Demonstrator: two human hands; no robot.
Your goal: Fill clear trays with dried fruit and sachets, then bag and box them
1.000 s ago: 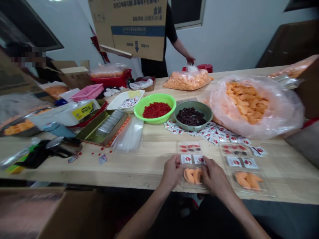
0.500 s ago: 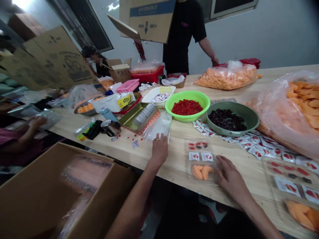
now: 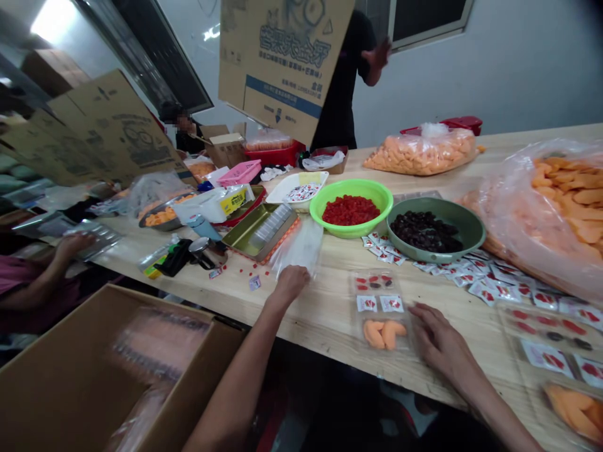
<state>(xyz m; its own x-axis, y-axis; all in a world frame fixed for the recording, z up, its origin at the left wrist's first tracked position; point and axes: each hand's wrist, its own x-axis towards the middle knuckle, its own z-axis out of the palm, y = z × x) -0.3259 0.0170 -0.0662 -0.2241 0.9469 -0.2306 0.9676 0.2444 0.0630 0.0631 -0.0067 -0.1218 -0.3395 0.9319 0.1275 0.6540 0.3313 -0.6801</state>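
My left hand (image 3: 291,282) reaches forward, its fingers curled down on the near edge of a stack of clear plastic bags (image 3: 301,247) on the wooden table (image 3: 325,314). My right hand (image 3: 440,342) lies flat with fingers spread, touching the right edge of a clear filled tray (image 3: 382,307). That tray holds orange slices at the near end, two small sachets in the middle, and red and dark pieces at the far end.
A green bowl of red pieces (image 3: 351,207), a grey-green bowl of dark pieces (image 3: 434,229), scattered sachets (image 3: 475,273), big bags of orange slices (image 3: 551,207), a gold tin (image 3: 259,225), an open cardboard box (image 3: 108,370) at lower left. A person in black lifts a carton (image 3: 282,56) across the table.
My left hand left the tray and moved out left to the plastic bags, then curled onto them. My right hand stays beside the tray. The view swung left. The person opposite raised the carton.
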